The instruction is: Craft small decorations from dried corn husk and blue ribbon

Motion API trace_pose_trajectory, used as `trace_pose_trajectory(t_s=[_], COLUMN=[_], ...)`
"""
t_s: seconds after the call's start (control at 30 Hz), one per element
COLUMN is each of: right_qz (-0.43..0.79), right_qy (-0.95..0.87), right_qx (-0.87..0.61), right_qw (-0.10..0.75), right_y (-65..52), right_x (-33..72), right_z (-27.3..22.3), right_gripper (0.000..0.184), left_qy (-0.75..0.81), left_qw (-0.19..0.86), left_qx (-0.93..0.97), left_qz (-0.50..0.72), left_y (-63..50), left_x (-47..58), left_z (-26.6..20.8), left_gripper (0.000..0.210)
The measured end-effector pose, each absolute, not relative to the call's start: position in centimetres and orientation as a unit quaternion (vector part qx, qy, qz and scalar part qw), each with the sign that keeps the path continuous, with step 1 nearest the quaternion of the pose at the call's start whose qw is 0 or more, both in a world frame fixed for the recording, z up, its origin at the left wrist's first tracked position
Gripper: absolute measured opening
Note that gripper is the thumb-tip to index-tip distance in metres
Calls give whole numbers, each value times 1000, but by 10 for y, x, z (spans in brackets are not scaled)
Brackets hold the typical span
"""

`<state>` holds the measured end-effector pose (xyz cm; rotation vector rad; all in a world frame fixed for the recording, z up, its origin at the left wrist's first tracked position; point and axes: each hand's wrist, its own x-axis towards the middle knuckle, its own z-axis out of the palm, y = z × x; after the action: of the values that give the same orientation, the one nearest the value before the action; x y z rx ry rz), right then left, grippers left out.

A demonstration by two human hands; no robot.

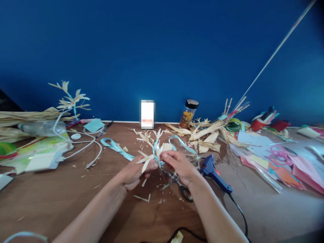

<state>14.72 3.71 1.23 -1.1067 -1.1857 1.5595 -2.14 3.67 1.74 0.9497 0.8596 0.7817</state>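
Note:
A spray of pale dried husk petals on a stem wrapped in light blue ribbon is between my hands, over the middle of the table. My left hand is closed around its lower left part. From the other side, the fingers of my right hand pinch a broad husk piece at the stem. Partly under my right hand lie black-handled scissors, blades pointing left. To the right of that hand is a blue glue gun with a black cord. Loose light blue ribbon lies behind my left hand.
Husk scraps litter the brown table. At the back are a lit screen, a black-lidded jar and a heap of husks. A plastic bottle, white cable and finished-looking husk sprig are left; coloured papers are right.

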Motion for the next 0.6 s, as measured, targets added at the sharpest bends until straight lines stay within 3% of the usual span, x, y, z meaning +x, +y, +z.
trace_pose_trajectory(t_s=[0.23, 0.6], right_qz=[721, 764], right_qy=[-426, -433], right_qx=[-384, -322], right_qw=[390, 354], right_y=[35, 35], right_x=[151, 152], right_z=[13, 5], right_gripper=[29, 21], left_qy=[336, 328], left_qw=[800, 805], left_qx=[391, 424], left_qz=[305, 255], left_y=[41, 38], left_x=[-30, -28], left_z=[11, 11], left_gripper=[21, 16])
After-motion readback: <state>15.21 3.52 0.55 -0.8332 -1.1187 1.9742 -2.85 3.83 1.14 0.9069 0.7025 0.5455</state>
